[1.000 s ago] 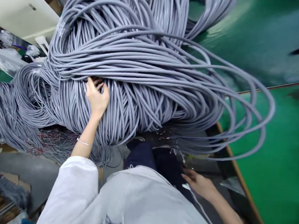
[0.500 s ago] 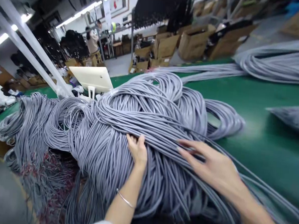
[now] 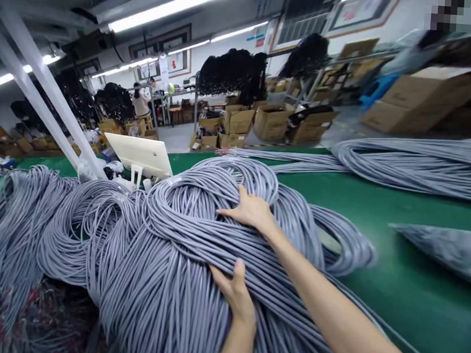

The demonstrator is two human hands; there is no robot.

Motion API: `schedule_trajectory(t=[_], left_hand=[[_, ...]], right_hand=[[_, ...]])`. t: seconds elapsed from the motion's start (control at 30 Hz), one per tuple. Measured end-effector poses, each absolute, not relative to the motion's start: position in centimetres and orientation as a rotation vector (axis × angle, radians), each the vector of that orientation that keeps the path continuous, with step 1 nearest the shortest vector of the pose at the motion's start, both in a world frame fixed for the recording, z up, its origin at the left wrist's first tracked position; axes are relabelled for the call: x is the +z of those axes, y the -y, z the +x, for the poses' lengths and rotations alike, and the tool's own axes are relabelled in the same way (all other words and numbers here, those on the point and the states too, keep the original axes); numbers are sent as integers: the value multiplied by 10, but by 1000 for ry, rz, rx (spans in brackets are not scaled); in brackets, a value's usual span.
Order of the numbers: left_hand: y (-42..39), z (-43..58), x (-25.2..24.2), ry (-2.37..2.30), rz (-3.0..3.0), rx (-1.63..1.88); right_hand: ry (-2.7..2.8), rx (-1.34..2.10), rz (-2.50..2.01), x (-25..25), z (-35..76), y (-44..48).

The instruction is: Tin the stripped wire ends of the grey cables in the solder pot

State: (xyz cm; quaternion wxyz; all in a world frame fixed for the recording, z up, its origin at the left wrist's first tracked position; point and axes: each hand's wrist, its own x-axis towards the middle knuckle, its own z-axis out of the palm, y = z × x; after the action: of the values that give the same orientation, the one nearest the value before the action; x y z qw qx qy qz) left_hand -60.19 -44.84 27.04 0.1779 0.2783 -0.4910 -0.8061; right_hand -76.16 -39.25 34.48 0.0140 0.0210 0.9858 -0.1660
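Observation:
A large heap of coiled grey cables [image 3: 159,279] lies across the bench. A thick looped bundle of grey cables [image 3: 199,237] rests slantwise on top of it. At the lower edge of this bundle is my left hand [image 3: 240,298]; its fingers are partly tucked beneath the cables and its thumb points up along them. My right hand [image 3: 253,210] reaches over the bundle to its upper side. Its thumb and fingers are spread, touching the cables near the loop, and nothing shows closed inside them.
Behind the heap stands a white monitor [image 3: 140,153]. More grey cables [image 3: 414,165] lie along the far side of the green bench [image 3: 382,208]. A clear plastic bag [image 3: 448,250] is at the right. Cardboard boxes [image 3: 274,120] stand on the floor beyond, and people are in the background.
My right hand has moved from the bundle's lower right up and left, over to its upper side near the loop. The left hand stays at the lower edge. The camera view has tilted upward.

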Motion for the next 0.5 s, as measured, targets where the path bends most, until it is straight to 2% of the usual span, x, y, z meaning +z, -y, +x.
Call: schedule_trajectory(t=[0.07, 0.27, 0.5], left_hand=[[455, -601, 273, 1339, 762, -2357], [487, -598, 304, 949, 648, -2896], [499, -578, 314, 855, 681, -2967]], right_hand=[[-3034, -441, 104, 348, -754, 402], [-2960, -380, 225, 373, -726, 420], [-3039, -493, 200, 396, -669, 427]])
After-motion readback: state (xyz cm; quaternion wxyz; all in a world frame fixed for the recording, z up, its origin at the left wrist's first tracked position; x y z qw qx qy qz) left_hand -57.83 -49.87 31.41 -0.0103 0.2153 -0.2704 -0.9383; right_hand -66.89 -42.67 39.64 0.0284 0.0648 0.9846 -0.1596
